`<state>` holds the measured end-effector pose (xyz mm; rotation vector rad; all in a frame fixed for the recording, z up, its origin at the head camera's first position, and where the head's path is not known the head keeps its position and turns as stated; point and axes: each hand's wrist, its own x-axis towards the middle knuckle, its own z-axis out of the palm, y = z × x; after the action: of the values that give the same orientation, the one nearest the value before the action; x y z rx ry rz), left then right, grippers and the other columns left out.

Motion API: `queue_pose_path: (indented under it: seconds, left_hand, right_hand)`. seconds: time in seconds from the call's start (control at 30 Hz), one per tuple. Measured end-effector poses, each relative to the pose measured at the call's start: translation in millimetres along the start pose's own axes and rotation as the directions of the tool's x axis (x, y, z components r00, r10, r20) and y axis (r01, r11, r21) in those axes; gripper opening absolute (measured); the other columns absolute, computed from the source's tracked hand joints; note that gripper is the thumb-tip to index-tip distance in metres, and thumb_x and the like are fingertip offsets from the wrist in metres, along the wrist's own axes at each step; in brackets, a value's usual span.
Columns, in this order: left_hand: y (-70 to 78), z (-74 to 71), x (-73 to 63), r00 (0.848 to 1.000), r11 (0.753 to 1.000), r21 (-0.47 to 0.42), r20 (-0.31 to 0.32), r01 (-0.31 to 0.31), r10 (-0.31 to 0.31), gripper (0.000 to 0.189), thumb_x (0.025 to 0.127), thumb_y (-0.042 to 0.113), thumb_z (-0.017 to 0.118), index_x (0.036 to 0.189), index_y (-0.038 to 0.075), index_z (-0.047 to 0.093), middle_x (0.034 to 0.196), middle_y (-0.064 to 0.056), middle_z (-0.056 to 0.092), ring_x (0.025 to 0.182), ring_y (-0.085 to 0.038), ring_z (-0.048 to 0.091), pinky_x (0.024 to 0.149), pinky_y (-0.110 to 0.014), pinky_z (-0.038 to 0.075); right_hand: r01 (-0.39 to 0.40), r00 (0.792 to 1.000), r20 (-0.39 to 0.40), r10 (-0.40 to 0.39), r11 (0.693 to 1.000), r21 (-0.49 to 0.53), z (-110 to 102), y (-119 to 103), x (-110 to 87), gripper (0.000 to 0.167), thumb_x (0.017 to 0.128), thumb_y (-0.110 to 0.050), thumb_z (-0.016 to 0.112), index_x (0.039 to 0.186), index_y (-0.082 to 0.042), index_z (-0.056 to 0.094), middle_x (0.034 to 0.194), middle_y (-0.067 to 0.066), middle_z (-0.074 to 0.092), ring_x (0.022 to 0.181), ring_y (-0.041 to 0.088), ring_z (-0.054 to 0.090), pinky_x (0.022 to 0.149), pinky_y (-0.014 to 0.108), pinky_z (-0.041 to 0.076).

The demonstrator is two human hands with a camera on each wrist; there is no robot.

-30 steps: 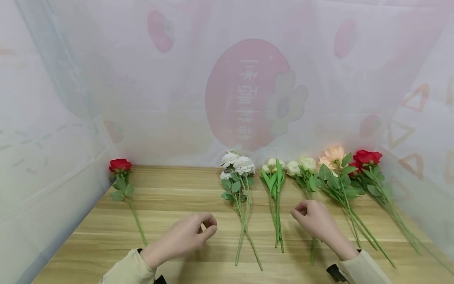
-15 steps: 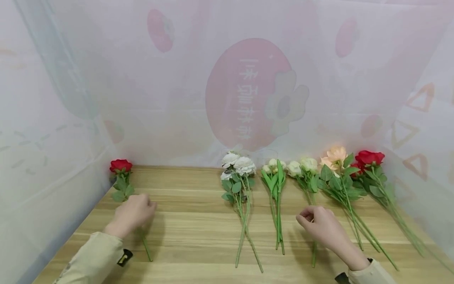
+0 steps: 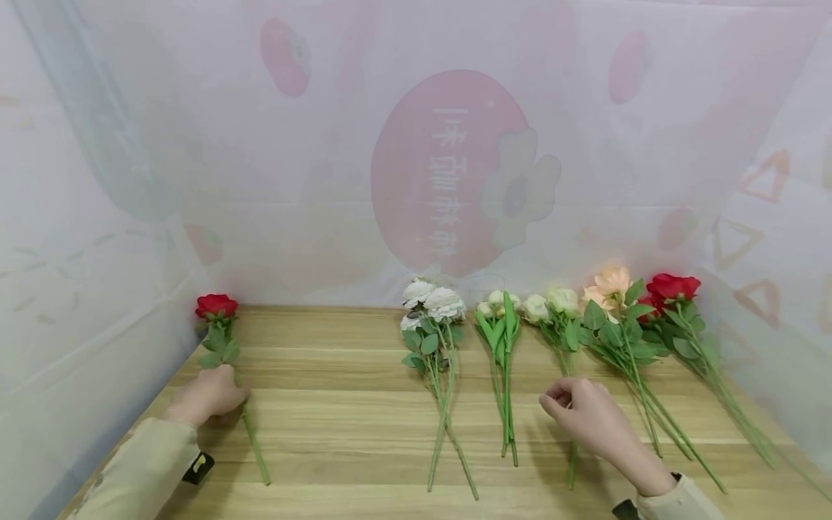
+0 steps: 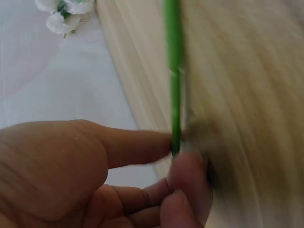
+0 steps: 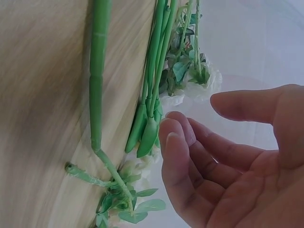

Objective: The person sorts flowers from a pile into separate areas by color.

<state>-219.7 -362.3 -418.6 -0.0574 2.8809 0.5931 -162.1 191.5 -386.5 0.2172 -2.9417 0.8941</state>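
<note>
At the left of the table, my left hand [image 3: 206, 396] is over the stem of a single red rose [image 3: 217, 306]. In the left wrist view its thumb and forefinger pinch the green stem [image 4: 174, 90], with the other fingers curled below. The rose lies along the table, bloom towards the back wall. My right hand [image 3: 588, 415] hovers over the stem of the pale green-white flowers [image 3: 560, 299], fingers loosely bent and holding nothing. The right wrist view shows a gap between its thumb and fingers, beside a thick green stem [image 5: 96, 80].
White flowers [image 3: 443, 305] with crossed stems lie mid-table, beside white-budded tulips [image 3: 499, 334]. Peach flowers [image 3: 611, 289] and more red roses [image 3: 673, 287] lie at the right. A printed cloth [image 3: 312, 180] hangs behind the wooden table [image 3: 338, 419] and along both sides.
My left hand has moved left from mid-table to the single red rose and now pinches its stem. The right hand has shifted slightly right and nearer to me. The flowers lie as before.
</note>
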Motion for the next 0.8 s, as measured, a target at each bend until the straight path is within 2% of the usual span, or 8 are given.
queue_pose_path:
  seconds: [0.07, 0.13, 0.23, 0.3, 0.4, 0.6, 0.7, 0.8]
  left_hand:
    - [0.1, -0.6, 3.4, 1.0, 0.997, -0.082, 0.02, -0.011, 0.013, 0.026, 0.09, 0.01, 0.051, 0.065, 0.004, 0.056, 0.05, -0.002, 0.054, 0.043, -0.011, 0.047, 0.044, -0.025, 0.038]
    - [1.9, -0.9, 5.7, 0.999, 0.981, -0.193, 0.034, -0.02, 0.027, 0.029, 0.091, 0.007, 0.051, 0.064, 0.001, 0.061, 0.05, -0.002, 0.056, 0.043, -0.009, 0.045, 0.044, -0.022, 0.037]
    - [6.2, -1.7, 5.7, 0.999, 0.938, -0.346, 0.029, -0.021, 0.033, 0.032, 0.095, 0.008, 0.052, 0.067, -0.001, 0.066, 0.055, -0.002, 0.059, 0.046, -0.007, 0.046, 0.045, -0.021, 0.039]
    - [11.4, -1.6, 3.9, 0.998, 0.913, -0.405, 0.01, -0.045, 0.054, 0.033, 0.098, 0.01, 0.052, 0.072, -0.002, 0.068, 0.059, -0.003, 0.06, 0.05, -0.007, 0.049, 0.046, -0.021, 0.041]
    - [23.4, -1.3, -1.1, 0.993, 0.876, -0.468, -0.034, -0.117, 0.115, 0.032, 0.102, 0.014, 0.052, 0.084, -0.006, 0.069, 0.068, -0.006, 0.064, 0.057, -0.011, 0.054, 0.051, -0.025, 0.047]
    - [68.2, 6.4, -16.0, 0.97, 0.752, -0.613, -0.148, -0.243, 0.193, 0.032, 0.103, 0.023, 0.055, 0.101, -0.007, 0.065, 0.084, -0.011, 0.066, 0.069, -0.018, 0.061, 0.06, -0.031, 0.054]
    - [94.7, 13.5, -27.4, 0.947, 0.709, -0.628, -0.22, -0.321, 0.235, 0.029, 0.102, 0.023, 0.057, 0.1, -0.004, 0.066, 0.082, -0.008, 0.065, 0.066, -0.019, 0.062, 0.057, -0.031, 0.053]
    - [120.5, 21.7, -40.0, 0.915, 0.673, -0.62, -0.281, -0.403, 0.289, 0.025, 0.101, 0.021, 0.058, 0.098, -0.002, 0.066, 0.076, -0.007, 0.065, 0.06, -0.02, 0.061, 0.052, -0.03, 0.052]
  right_hand:
    - [0.004, 1.0, -0.002, -0.004, 1.0, -0.001, -1, -1, 0.1, 0.014, 0.093, -0.017, 0.067, 0.093, -0.004, 0.072, 0.078, -0.001, 0.066, 0.065, 0.01, 0.057, 0.06, 0.033, 0.048]
    - [0.0, 1.0, -0.006, 0.0, 1.0, -0.005, -1, -1, 0.1, 0.014, 0.093, -0.017, 0.066, 0.094, -0.004, 0.072, 0.079, -0.001, 0.066, 0.066, 0.011, 0.057, 0.06, 0.034, 0.048]
    - [-0.016, 1.0, -0.014, 0.016, 1.0, -0.006, -2, -2, 0.0, 0.014, 0.093, -0.017, 0.066, 0.095, -0.005, 0.073, 0.079, -0.001, 0.066, 0.068, 0.011, 0.058, 0.062, 0.035, 0.049]
    - [-0.019, 1.0, -0.016, 0.018, 1.0, -0.004, -3, -3, -0.4, 0.014, 0.093, -0.017, 0.066, 0.095, -0.005, 0.073, 0.079, -0.001, 0.066, 0.069, 0.011, 0.059, 0.063, 0.036, 0.049]
    - [-0.017, 1.0, -0.022, 0.017, 1.0, 0.002, -3, -6, -0.9, 0.016, 0.094, -0.018, 0.066, 0.096, -0.004, 0.073, 0.08, -0.002, 0.066, 0.07, 0.011, 0.059, 0.063, 0.036, 0.049]
    - [-0.012, 0.999, -0.036, 0.013, 0.999, 0.033, 1, -16, -1.1, 0.014, 0.093, -0.016, 0.067, 0.095, -0.005, 0.074, 0.079, -0.003, 0.066, 0.07, 0.011, 0.059, 0.064, 0.034, 0.049]
    - [0.003, 0.999, -0.038, 0.0, 0.998, 0.061, 5, -25, -0.2, 0.012, 0.093, -0.015, 0.066, 0.095, -0.007, 0.074, 0.079, -0.003, 0.066, 0.072, 0.011, 0.059, 0.066, 0.034, 0.05]
    - [0.031, 0.999, -0.037, -0.028, 0.995, 0.09, 10, -38, 0.4, 0.01, 0.094, -0.015, 0.066, 0.093, -0.009, 0.074, 0.079, -0.004, 0.066, 0.071, 0.01, 0.059, 0.066, 0.033, 0.05]
